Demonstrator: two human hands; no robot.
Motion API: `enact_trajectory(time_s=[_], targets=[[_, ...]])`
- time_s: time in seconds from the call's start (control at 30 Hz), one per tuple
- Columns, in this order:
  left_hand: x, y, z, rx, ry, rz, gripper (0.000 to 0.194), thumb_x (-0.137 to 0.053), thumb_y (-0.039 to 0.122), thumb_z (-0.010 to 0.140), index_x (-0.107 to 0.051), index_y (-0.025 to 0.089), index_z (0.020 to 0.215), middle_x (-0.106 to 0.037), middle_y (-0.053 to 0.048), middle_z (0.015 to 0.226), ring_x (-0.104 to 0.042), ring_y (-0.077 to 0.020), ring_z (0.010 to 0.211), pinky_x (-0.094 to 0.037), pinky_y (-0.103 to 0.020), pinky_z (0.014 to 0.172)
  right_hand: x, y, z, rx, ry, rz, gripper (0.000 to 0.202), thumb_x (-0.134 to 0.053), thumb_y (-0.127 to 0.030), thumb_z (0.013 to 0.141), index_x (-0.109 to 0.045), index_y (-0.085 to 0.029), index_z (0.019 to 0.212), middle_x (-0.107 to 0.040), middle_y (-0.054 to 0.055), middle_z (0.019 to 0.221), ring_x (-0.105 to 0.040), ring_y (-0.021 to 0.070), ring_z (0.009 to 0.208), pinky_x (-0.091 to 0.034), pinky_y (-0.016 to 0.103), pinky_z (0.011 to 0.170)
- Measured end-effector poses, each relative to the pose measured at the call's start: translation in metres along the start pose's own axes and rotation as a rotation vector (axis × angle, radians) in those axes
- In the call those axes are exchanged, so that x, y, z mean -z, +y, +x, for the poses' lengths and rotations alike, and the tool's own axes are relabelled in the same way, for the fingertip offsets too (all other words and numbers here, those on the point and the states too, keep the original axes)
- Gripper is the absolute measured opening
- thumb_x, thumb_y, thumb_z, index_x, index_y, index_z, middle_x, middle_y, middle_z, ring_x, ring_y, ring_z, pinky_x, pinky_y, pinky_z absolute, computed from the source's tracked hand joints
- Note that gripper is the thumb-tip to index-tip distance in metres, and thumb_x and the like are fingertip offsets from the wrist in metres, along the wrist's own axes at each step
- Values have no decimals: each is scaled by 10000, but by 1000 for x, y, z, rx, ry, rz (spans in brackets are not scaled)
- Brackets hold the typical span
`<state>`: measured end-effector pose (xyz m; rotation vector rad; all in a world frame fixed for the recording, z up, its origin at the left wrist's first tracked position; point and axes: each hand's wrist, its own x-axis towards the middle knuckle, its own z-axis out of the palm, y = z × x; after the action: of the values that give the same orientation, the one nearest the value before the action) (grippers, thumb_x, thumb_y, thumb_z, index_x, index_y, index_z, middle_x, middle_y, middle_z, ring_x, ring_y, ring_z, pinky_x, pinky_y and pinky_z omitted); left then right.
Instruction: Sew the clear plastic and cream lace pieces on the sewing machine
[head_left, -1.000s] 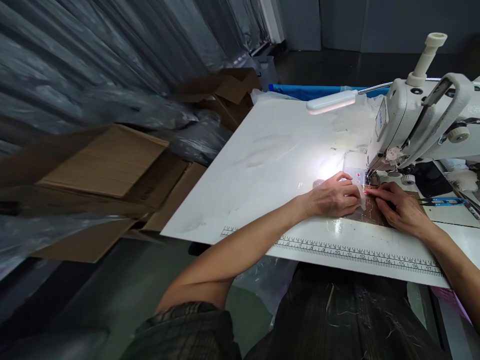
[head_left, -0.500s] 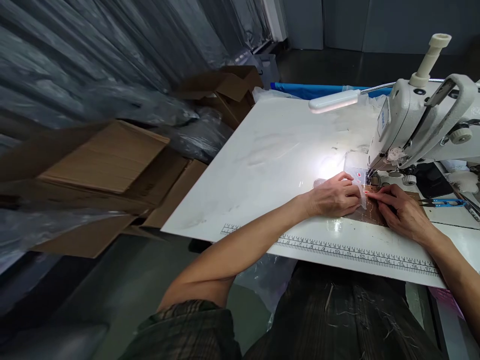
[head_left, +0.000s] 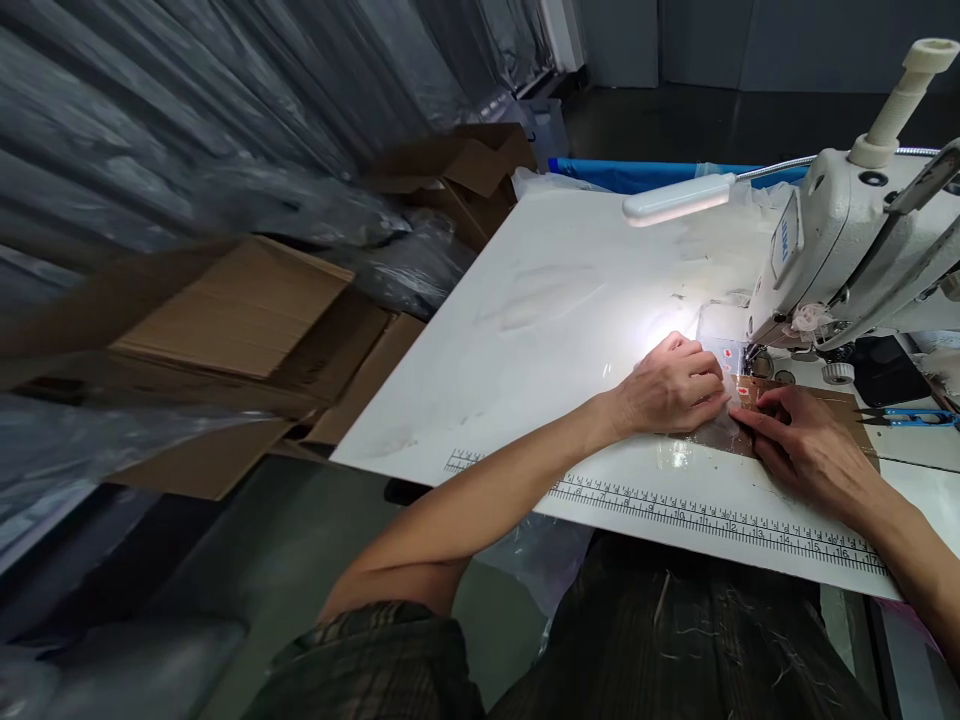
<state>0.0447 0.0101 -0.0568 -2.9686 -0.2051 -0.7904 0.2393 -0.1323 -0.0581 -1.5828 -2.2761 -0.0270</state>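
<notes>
My left hand (head_left: 671, 385) is closed on a piece of sheer white fabric (head_left: 726, 405) with small red motifs, just left of the needle area. My right hand (head_left: 806, 440) lies opposite, index finger stretched out with its tip touching the fabric's edge and the other fingers apart. Beneath both hands is a brown sheet (head_left: 844, 405) on the tabletop. The white sewing machine (head_left: 817, 240) stands just behind, its presser foot (head_left: 750, 355) close to the fabric. Part of the fabric is hidden under my left fingers.
A lit lamp (head_left: 679, 200) hangs over the white table (head_left: 525, 330), which has a printed ruler (head_left: 705, 515) along its front edge. Blue thread snips (head_left: 911, 416) and a black object (head_left: 889, 370) lie at right. Open cardboard boxes (head_left: 232, 310) and plastic wrap (head_left: 420, 260) stand left.
The view has shifted a little, so the machine appears farther right. More red motifs show on the fabric, and my right fingertip sits lower along its edge.
</notes>
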Motion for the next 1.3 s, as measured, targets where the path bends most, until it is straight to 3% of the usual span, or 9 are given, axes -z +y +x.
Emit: enact_trajectory(time_s=[0.2, 0.33, 0.5, 0.7, 0.9, 1.03, 1.3], targets=[[-9, -1, -4, 48, -41, -4, 296, -425, 275, 1014, -693, 177, 932, -723, -56, 1017, -590, -158, 797, -433, -340, 716, -4, 3, -1, -6, 33, 29, 316, -458, -252, 955, -695, -232, 1162, -588, 123, 1037, -585, 233, 924, -554, 380, 744], [-8, -1, -4, 46, -118, 2, 305, -404, 304, 1024, -688, 193, 1028, -705, -67, 1097, -582, -175, 835, -418, -351, 730, -3, 2, 0, 7, 52, 19, 313, -463, -232, 949, -691, -224, 1164, -585, 116, 1024, -584, 229, 921, -553, 373, 754], [-4, 0, -4, 3, -129, 45, 346, -376, 359, 1030, -660, 184, 1121, -684, -79, 1181, -570, -204, 870, -394, -373, 738, -4, 1, -1, 24, 65, 5, 314, -455, -224, 948, -683, -203, 1164, -591, 122, 1012, -581, 230, 912, -553, 378, 746], [-1, 4, 0, 9, -188, 129, 364, -343, 338, 1038, -640, 153, 1137, -657, -114, 1228, -565, -216, 881, -380, -383, 764, -5, 0, 0, 19, 33, -93, 336, -421, -212, 954, -662, -231, 1187, -611, 115, 991, -581, 226, 864, -534, 362, 711], [-4, -17, 20, -109, -282, 51, 344, -378, 319, 1024, -679, 179, 1117, -660, -110, 1257, -586, -208, 895, -391, -392, 804, -4, 0, 8, -70, -8, -154, 338, -437, -205, 915, -653, -210, 1174, -598, 122, 978, -576, 212, 800, -464, 280, 541], [-6, -25, 22, -74, -278, 1, 371, -398, 373, 1018, -658, 164, 1179, -659, -121, 1283, -590, -232, 943, -400, -408, 810, -5, -2, 8, -86, -20, -166, 354, -430, -196, 907, -636, -211, 1194, -596, 129, 1015, -575, 222, 822, -497, 312, 599], [-5, -22, 16, -72, -267, 0, 398, -356, 364, 1021, -657, 148, 1165, -641, -139, 1312, -584, -250, 968, -401, -436, 816, -4, -5, 7, -93, -8, -141, 376, -425, -186, 923, -601, -212, 1254, -588, 134, 1018, -562, 237, 833, -495, 348, 646]])
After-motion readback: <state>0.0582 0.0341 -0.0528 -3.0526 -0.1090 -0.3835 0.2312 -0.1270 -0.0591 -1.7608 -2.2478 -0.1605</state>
